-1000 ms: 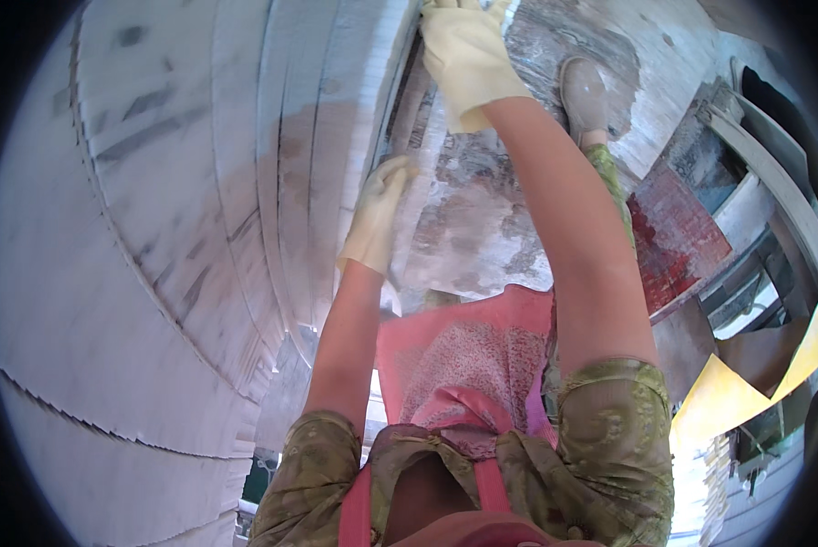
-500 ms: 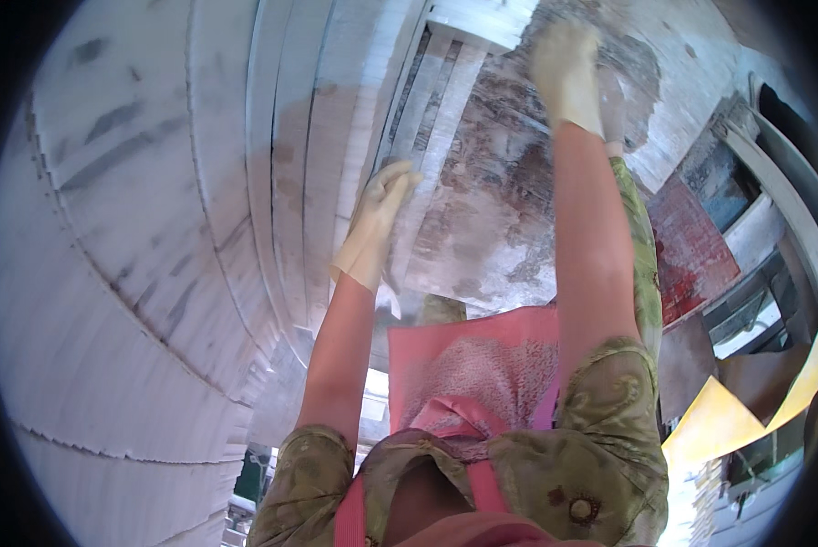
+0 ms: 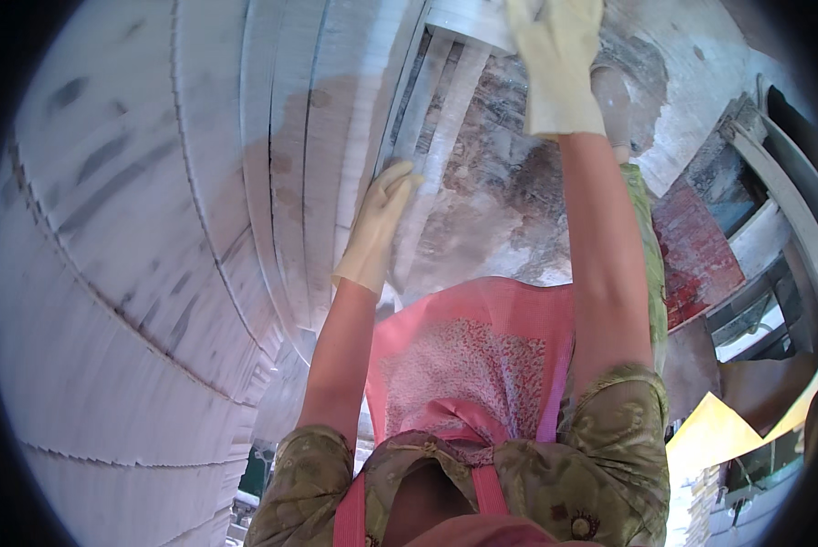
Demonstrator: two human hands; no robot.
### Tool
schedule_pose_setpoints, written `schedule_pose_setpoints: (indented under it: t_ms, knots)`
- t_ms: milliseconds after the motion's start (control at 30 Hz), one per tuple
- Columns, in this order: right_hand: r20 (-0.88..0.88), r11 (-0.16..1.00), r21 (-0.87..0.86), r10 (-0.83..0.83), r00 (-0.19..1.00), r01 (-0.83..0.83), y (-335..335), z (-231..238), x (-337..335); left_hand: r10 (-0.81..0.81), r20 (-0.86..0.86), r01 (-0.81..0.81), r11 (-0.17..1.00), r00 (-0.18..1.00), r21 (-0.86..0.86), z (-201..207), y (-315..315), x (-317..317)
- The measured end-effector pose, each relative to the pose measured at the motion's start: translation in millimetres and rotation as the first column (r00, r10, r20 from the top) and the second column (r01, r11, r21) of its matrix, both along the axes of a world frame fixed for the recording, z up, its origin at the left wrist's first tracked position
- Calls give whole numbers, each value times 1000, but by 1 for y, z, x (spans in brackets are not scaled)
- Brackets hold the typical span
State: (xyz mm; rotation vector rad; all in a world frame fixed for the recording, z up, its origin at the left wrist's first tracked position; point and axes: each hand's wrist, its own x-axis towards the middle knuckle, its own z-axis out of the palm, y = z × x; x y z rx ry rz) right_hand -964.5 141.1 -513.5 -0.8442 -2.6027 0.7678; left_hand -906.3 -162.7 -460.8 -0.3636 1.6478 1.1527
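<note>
My left hand [image 3: 379, 226], in a cream glove, rests against the edge of the long pale strips [image 3: 331, 173]. Its fingers are curled together; whatever they may hold is hidden. Farther off to the right, my right hand [image 3: 562, 77] wears a matching glove and reaches over a stained, wet-looking board [image 3: 504, 173]. Its fingers are stretched and somewhat apart, cut off by the upper edge of the view. Beside them lies the end of a white crosspiece [image 3: 468, 20]. Whether the fingers touch it I cannot tell.
Large stacks of pale, grey-marked sheets [image 3: 108, 228] fill the left side. A red-stained board [image 3: 696, 246] and a curved pale frame [image 3: 778, 173] are at the right. Below it hangs a yellow sheet [image 3: 714, 433]. My pink apron [image 3: 482, 342] bulges forward between my arms.
My right hand has moved farther away and slightly left, its fingers stretching out toward the white crosspiece. The left hand has stayed nearly in place. My apron has swung forward over the board's near edge.
</note>
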Motion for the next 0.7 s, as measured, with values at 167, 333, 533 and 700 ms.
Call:
schedule_pose_setpoints:
  t_ms: [167, 333, 533, 700]
  knots:
    - [303, 971, 122, 160, 939, -205, -47, 29, -21, 43, -31, -41, 998, 999, 50, 8, -1, 4]
    - [433, 947, 109, 230, 872, -303, -71, -10, -45, 26, -14, -26, 999, 1000, 34, 5, 1, 2]
    - [292, 968, -134, 244, 925, -213, -50, -3, -44, 35, -78, -47, 987, 996, -157, 20, 12, 8]
    - [-51, 505, -863, -82, 995, -2, 0, 52, 37, 817, 434, -919, 387, 379, 75, -6, 61, 9]
